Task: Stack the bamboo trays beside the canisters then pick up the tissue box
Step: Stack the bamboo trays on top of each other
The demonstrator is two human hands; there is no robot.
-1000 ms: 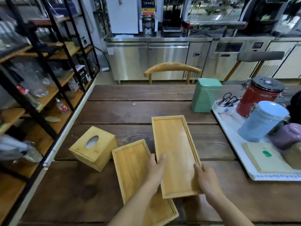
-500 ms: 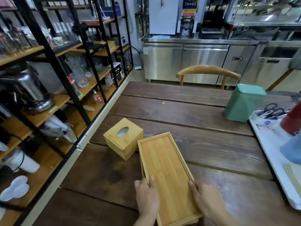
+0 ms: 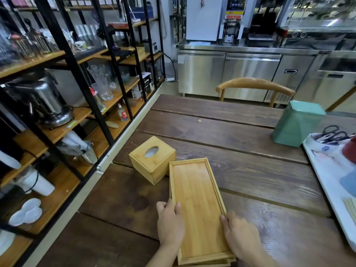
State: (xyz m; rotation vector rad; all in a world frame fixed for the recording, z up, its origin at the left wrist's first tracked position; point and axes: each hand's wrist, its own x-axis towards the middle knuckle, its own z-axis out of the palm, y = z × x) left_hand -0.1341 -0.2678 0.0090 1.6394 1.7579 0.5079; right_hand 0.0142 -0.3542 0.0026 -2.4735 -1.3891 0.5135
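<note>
Two bamboo trays (image 3: 198, 207) lie stacked on the dark wooden table (image 3: 240, 170), the upper one covering nearly all of the lower, whose edge shows at the near end. My left hand (image 3: 170, 224) grips the stack's left rim and my right hand (image 3: 239, 235) grips its right rim. A cube-shaped bamboo tissue box (image 3: 152, 158) with an oval opening on top stands just beyond the trays' far left corner. The canisters are mostly out of frame at the right edge; only a red sliver (image 3: 350, 151) and a blue sliver (image 3: 348, 182) show.
A white serving tray (image 3: 327, 178) runs along the right edge with a cup of scissors (image 3: 331, 137). A green box (image 3: 296, 124) stands at the far right of the table. A wooden chair (image 3: 254, 85) sits behind it. Shelving with glassware (image 3: 63, 105) lines the left.
The tray I held has come down onto the other tray, so the two now form one stack. My view has swung left, pushing the canisters nearly out of frame.
</note>
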